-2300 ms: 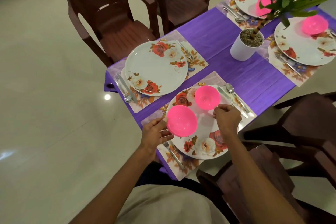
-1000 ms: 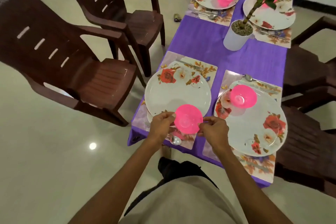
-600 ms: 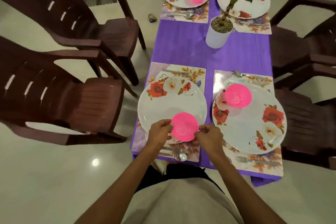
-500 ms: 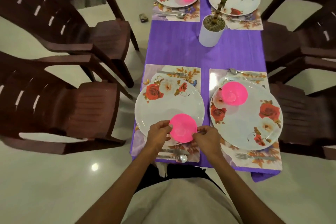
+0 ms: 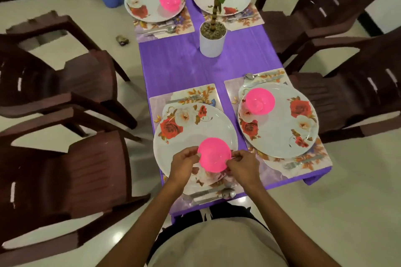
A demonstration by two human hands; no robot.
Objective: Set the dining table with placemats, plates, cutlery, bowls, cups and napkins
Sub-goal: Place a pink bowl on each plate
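The bowl [image 5: 214, 154], pink and held by its rim, sat low over the near edge of the near-left plate [image 5: 195, 134] as you worked through the bowl stage of laying the table. Your left hand [image 5: 184, 163] pinched the left rim with curled fingers; your right hand [image 5: 243, 168] pinched the right rim the same way, both forearms reaching in from below, wrists level and close together. Whether the bowl already touched the plate could not be told. Three other settings each showed a pink bowl, so this looked like the last. The next move called for easing it flat onto the plate, perhaps further in from the edge, and releasing both pinches without tipping it. Cups and napkins were not yet on the mats.
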